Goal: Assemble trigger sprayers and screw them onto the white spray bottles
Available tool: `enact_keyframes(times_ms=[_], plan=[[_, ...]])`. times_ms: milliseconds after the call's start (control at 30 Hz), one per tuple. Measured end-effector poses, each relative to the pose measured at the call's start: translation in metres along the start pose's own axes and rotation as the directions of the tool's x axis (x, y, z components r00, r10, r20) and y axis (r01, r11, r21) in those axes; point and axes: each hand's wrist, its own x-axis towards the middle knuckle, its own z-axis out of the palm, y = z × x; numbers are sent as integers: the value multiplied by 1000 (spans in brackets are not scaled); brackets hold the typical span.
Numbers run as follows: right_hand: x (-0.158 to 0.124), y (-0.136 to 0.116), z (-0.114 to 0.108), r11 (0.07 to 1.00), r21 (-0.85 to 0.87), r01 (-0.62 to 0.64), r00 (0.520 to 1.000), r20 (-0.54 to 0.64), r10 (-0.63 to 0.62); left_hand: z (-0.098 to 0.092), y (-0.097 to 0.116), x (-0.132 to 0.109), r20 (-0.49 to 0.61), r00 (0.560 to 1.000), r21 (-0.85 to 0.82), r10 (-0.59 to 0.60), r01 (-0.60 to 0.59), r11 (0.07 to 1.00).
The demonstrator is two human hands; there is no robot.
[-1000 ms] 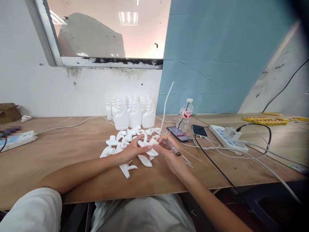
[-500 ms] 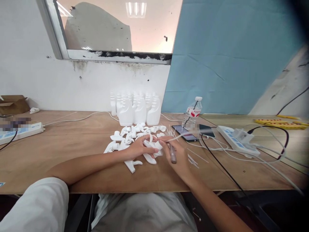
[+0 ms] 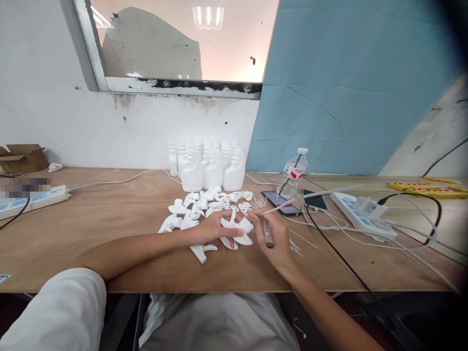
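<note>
My left hand (image 3: 216, 228) is closed around a white trigger spray head (image 3: 236, 230), whose round collar faces right. Just right of that collar is my right hand (image 3: 275, 239), with a gap between them. Its fingertips pinch a thin whitish dip tube (image 3: 292, 201) that slants away to the upper right. The same hand also grips a tool with a translucent brownish handle (image 3: 268, 235), possibly a screwdriver; its working end is hidden. More white spray heads (image 3: 188, 204) lie in a loose pile beyond and left of my left hand.
White spray bottles (image 3: 213, 168) stand grouped against the wall. Thin white tubes (image 3: 259, 203) lie near my right hand. Farther right are a phone (image 3: 281, 202), a water bottle (image 3: 293, 170), and a power strip (image 3: 360, 217) with tangled cables. Another strip (image 3: 36, 201) and a cardboard box (image 3: 24, 158) are at left.
My right hand has shifted right, away from the spray head, carrying the tube and the tool. The spray head in my left hand now shows more fully, its collar uncovered.
</note>
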Motion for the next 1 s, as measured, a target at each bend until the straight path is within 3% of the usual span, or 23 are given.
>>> enact_keyframes(times_ms=[200, 267, 400, 567, 667, 733, 800, 867, 933, 1000], plan=[[10, 2, -9, 960, 251, -128, 987, -64, 148, -2, -3, -3, 60, 998, 90, -1, -4, 996], [17, 10, -19, 949, 256, -181, 978, -56, 202, -2, -4, -3, 51, 999, 96, -9, 4, 995], [29, 36, -43, 958, 35, -285, 941, 200, 273, -2, -5, -2, 26, 1000, 111, 8, -11, 994], [32, 68, -57, 873, -408, -269, 931, 122, 344, -3, -4, 0, -50, 994, 180, 96, -86, 980], [30, 73, -58, 819, -522, -240, 909, 174, 378, -3, -2, 0, -94, 988, 175, 125, -107, 979], [29, 66, -59, 815, -548, -190, 926, 176, 335, -3, -1, 0, -118, 986, 189, 117, -93, 977], [26, 51, -61, 866, -478, -147, 964, 126, 233, -3, 0, 0, -130, 986, 202, 101, -74, 977], [23, 31, -63, 954, -267, -136, 983, 88, 164, -3, 0, 0, -130, 987, 206, 96, -68, 976], [18, 11, -64, 985, 13, -175, 974, 150, 171, -2, 0, 0, -134, 985, 206, 107, -78, 975], [15, -4, -63, 964, 174, -203, 963, 216, 164, -2, 0, 0, -143, 984, 198, 107, -78, 977]])
